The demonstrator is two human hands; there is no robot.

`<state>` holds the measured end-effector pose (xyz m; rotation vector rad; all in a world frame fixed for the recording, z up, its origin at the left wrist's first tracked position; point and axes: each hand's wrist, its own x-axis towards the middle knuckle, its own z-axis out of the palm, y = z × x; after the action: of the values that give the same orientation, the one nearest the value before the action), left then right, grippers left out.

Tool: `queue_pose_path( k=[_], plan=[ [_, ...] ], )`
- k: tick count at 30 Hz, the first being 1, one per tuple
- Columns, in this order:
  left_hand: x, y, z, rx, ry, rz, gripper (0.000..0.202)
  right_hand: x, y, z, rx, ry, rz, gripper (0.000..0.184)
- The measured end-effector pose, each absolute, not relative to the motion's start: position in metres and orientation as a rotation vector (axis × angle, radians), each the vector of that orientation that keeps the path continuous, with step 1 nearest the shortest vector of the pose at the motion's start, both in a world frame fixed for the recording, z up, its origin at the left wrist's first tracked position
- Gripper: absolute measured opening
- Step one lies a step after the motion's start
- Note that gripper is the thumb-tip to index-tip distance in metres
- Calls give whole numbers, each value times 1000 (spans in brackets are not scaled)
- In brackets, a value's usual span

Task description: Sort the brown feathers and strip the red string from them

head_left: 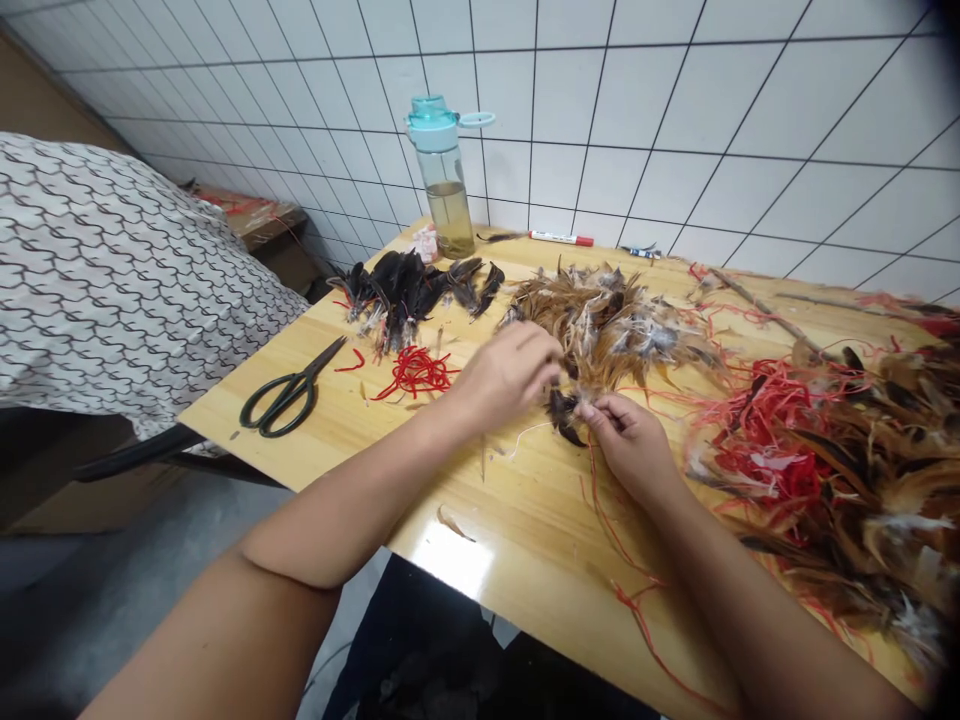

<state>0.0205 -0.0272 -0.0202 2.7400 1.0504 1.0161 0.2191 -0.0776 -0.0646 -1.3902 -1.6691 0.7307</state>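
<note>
My left hand (506, 372) reaches into the near edge of a heap of brown and white feathers (607, 320), its fingers curled in a pinch on feathers there. My right hand (628, 440) is closed on a small dark feather bundle (564, 410) held just above the wooden table (525, 520). The two hands nearly touch at that bundle. A thin red string (607, 520) trails from the right hand toward the table's near edge.
Black-handled scissors (291, 395) lie at the left end, by cut red string pieces (415, 375) and a pile of black feathers (405, 288). A teal-capped bottle (444, 175) and a marker (561, 238) stand by the tiled wall. Feathers tangled with red string (840, 450) fill the right side. A patterned cloth (112, 280) lies left.
</note>
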Motion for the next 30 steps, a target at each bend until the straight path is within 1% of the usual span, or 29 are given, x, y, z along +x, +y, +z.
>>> queue_pose_path(
  k=[3,6,10,12,16,19,20,22,24,26,30],
  plan=[
    [-1,-5,-20,2545,1433,1163,12,221,-77,-63,-1423,-1582,808,31],
    [-12,11,-28,2410,1656,989,9,223,-76,-62,-1432,-1509,864,29],
    [-6,17,-44,2317,1699,766,10,224,-76,-62,-1423,-1461,893,26],
    [0,18,-51,2311,1703,723,12,223,-76,-62,-1420,-1447,900,27],
    [0,22,-54,2284,1716,704,7,223,-76,-63,-1417,-1418,913,29],
    [-3,21,-47,2075,1633,862,5,223,-75,-65,-1413,-1391,920,31],
    [-2,18,-44,1942,1550,943,4,223,-75,-66,-1412,-1381,920,31],
    [2,10,-36,1643,1303,1038,8,223,-74,-67,-1409,-1364,919,31],
    [12,-3,-31,1416,1046,1008,17,222,-74,-67,-1404,-1346,925,31],
    [23,-16,-29,1335,896,943,24,221,-74,-67,-1402,-1343,930,30],
    [43,-32,-36,1443,839,832,27,220,-74,-66,-1416,-1395,900,28]
  ],
)
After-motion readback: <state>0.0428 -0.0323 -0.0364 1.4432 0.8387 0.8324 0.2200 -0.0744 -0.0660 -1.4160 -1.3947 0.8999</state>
